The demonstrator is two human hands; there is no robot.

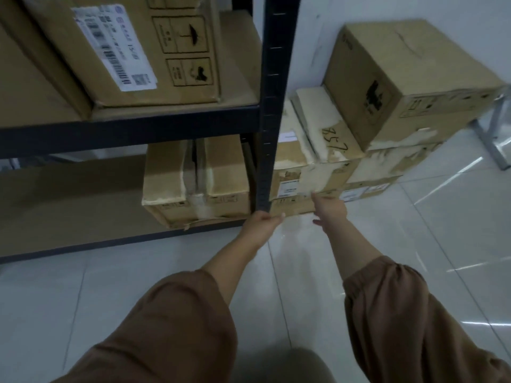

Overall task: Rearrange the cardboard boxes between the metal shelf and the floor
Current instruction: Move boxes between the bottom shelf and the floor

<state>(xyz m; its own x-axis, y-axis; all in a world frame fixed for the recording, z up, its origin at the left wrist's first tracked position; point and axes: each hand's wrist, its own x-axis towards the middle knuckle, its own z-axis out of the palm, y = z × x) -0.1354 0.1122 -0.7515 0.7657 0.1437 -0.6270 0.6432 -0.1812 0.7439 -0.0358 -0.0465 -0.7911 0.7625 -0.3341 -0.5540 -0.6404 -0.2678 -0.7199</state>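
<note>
1. Head view: a black metal shelf (272, 106) stands at the left on the pale tiled floor (414, 244). Just right of its post is a stack of cartons.
2. Lowest in that stack lies a flat brown cardboard box (293, 207). Above it sits a tape-torn carton (318, 139) marked "B57", with a cube-shaped brown carton (401, 78) on top.
3. The left hand (261, 225) has its fingers curled, grasping the flat box's near-left bottom corner beside the post's foot.
4. The right hand (330, 210) has its fingers released and straight, touching the stack's front where the two lower cartons meet.
5. On the shelf sit a white-labelled brown carton (124, 51) above and a taped brown carton (196, 183) below.
</note>
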